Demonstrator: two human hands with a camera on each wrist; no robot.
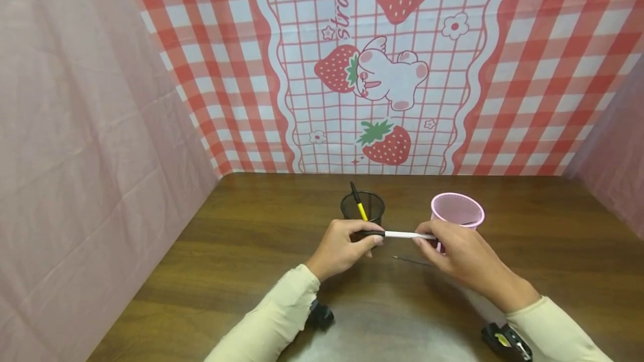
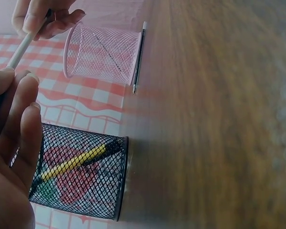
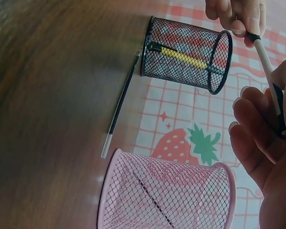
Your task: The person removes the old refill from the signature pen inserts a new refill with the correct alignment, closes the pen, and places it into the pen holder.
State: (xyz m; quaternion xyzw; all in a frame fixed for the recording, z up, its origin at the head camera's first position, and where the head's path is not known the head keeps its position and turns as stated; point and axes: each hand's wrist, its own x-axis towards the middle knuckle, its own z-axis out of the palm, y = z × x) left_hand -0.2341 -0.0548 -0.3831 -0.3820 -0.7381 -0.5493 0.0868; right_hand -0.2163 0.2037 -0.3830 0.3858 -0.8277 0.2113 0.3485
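A slim white-and-black pen (image 1: 399, 234) is held level between both hands above the table. My left hand (image 1: 341, 247) pinches its black end between thumb and fingers. The other end is gripped by my right hand (image 1: 465, 256), whose fingers cover part of it. Beneath the pen, a thin dark ink refill (image 3: 119, 105) with a clear end lies on the table. A black mesh pen cup (image 3: 181, 82) stands beyond the left hand, with a yellow-and-black pen (image 1: 360, 208) leaning in it. Behind the right hand is a pink mesh pen cup (image 3: 205, 191) containing a thin dark stick (image 3: 152, 198).
The brown wood-grain table (image 1: 241, 228) reaches back to a red-and-white checked cloth (image 1: 226, 71) with strawberry prints. Pink cloth (image 1: 100, 127) hangs along the left side, and more pink cloth (image 1: 619, 144) at the right.
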